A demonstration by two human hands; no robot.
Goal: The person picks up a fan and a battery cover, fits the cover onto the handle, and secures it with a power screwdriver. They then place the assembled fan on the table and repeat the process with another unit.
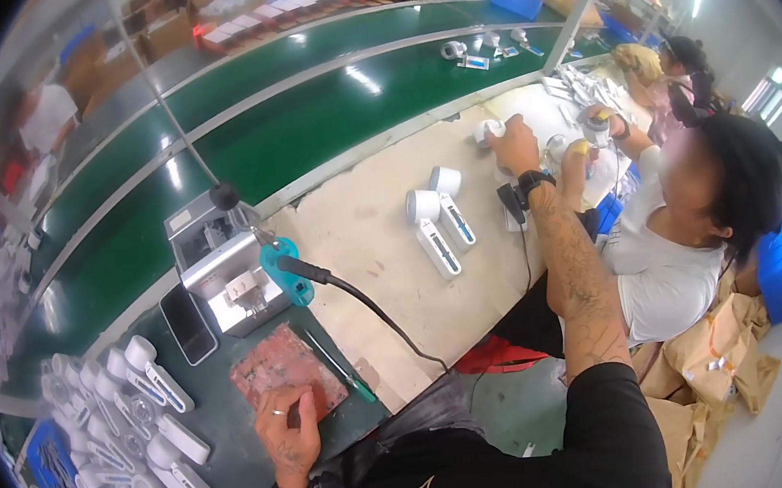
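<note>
head view: left hand (289, 436) rests with fingers curled together on a red mat (282, 367). right hand (512, 141) reaches far across the bench, fingers clamped on a white part (488, 130). a heap of white parts (132, 428) waits at the left; two more (436, 218) lie mid-bench.

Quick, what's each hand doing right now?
Left hand: curled, resting on the reddish pad, holding nothing visible.
Right hand: closed on a white device far out on the bench.

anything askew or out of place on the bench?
Nothing looks spilled or broken. The white parts by the left hand lie in a loose heap at mixed angles, while the right hand reaches far across to another white part.
</note>
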